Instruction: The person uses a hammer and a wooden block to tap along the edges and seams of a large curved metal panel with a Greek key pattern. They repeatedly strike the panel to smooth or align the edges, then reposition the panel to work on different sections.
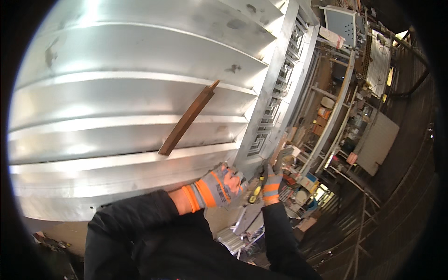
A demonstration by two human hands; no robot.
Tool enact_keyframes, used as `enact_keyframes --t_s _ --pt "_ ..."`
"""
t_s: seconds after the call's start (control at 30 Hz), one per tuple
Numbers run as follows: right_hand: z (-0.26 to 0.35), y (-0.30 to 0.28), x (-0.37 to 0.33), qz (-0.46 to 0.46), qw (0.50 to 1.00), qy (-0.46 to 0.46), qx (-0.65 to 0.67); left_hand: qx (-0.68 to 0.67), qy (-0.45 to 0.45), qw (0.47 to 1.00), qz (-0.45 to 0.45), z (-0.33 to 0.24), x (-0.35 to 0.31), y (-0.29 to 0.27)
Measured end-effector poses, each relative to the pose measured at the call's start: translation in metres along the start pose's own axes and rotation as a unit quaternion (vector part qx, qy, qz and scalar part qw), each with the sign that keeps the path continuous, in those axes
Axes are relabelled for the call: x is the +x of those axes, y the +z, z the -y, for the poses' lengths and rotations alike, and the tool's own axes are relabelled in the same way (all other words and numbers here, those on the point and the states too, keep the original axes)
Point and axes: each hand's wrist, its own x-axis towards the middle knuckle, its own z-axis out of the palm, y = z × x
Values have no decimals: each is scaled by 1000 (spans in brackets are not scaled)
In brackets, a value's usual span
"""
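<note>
A large silvery metal panel with broad slats [121,100] spreads before me, bordered at right by a frame with cut-out fretwork [270,112]. At its near right corner, my left hand [220,187], in a grey and orange glove, has curled fingers; what they hold, if anything, is hidden. Just right of it, my right hand [272,183], gloved alike, is closed at the frame's corner. A tool with a yellow and black handle, apparently a screwdriver [255,193], sticks out from its thumb side toward me. A brown bar with a narrow tip [189,119] lies across the slats.
Right of the panel stands a metal rack [333,109] with jumbled goods. A pale flat board [375,140] leans beyond it, and a grey box [340,25] is at the far right. Below my hands, metal pieces [249,219] lie on the floor.
</note>
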Motion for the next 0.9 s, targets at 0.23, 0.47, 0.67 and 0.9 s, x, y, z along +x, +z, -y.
enact_keyframes --t_s 0.23,0.47,0.67,0.9 --pt "-43 19 -16 -43 995 -78 36 18 -21 996 85 1 9 -13" --pt "-51 15 -15 -23 997 -50 59 30 -32 999 25 -2 19 -19" --pt "-52 16 -15 -7 992 -122 34 100 -84 991 -10 21 52 -72" --pt "-77 10 -14 -26 991 -42 124 306 -194 924 122 11 91 -57"
